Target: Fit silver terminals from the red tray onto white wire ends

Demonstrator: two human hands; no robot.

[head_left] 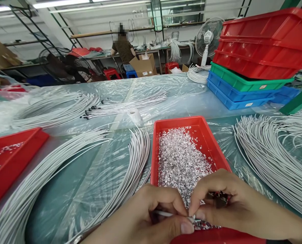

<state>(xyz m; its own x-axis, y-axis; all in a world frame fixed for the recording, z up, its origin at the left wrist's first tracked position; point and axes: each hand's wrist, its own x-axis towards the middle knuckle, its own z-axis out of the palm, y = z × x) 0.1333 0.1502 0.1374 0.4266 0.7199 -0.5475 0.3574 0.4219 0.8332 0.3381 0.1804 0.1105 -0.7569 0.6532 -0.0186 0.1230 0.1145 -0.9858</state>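
At the bottom centre, the left hand (151, 217) pinches one thin white cable end (163, 214) between closed fingers, touching the right hand (232, 203), whose fingers close on a tiny silver metal clip (194, 218). Both hover over one red plastic tray of silver clips (189, 123); a second red tray (13, 152) sits at left on the plastic-covered surface (95, 169).

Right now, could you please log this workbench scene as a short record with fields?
left hand: pinches the end of a thin white cable over the near red tray
right hand: fingertips meet the cable end, pinching a small silver piece
tray contents: heap of small silver metal pieces
table: white cable bundles on clear plastic sheeting
far right: stacked bins, red over green over blue
background: a seated person, a white fan
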